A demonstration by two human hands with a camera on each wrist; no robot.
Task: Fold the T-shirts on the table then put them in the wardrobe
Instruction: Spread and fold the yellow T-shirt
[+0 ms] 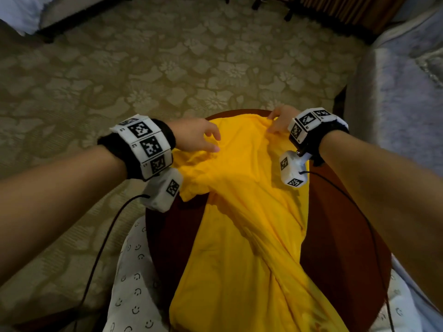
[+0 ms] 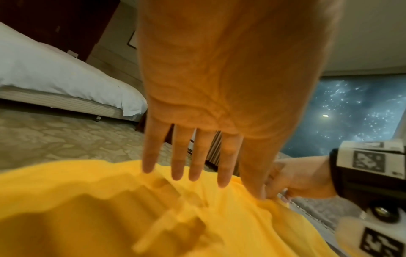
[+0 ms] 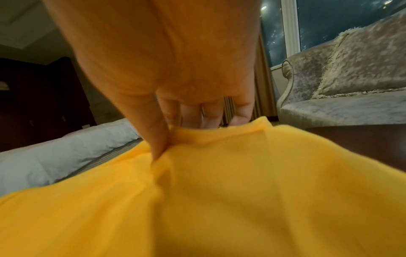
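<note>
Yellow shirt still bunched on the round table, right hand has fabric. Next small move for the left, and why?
Probably the left hand should pinch the far edge of the yellow T-shirt on its own side. Its fingers are straight, at most touching the cloth, while the right hand already pinches the far edge. The shirt lies twisted across the table; two grips would let it be pulled flat.

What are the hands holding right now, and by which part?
The right hand pinches the yellow T-shirt at its far edge, thumb against fingers. The left hand holds nothing; its straight fingers reach to the cloth.
</note>
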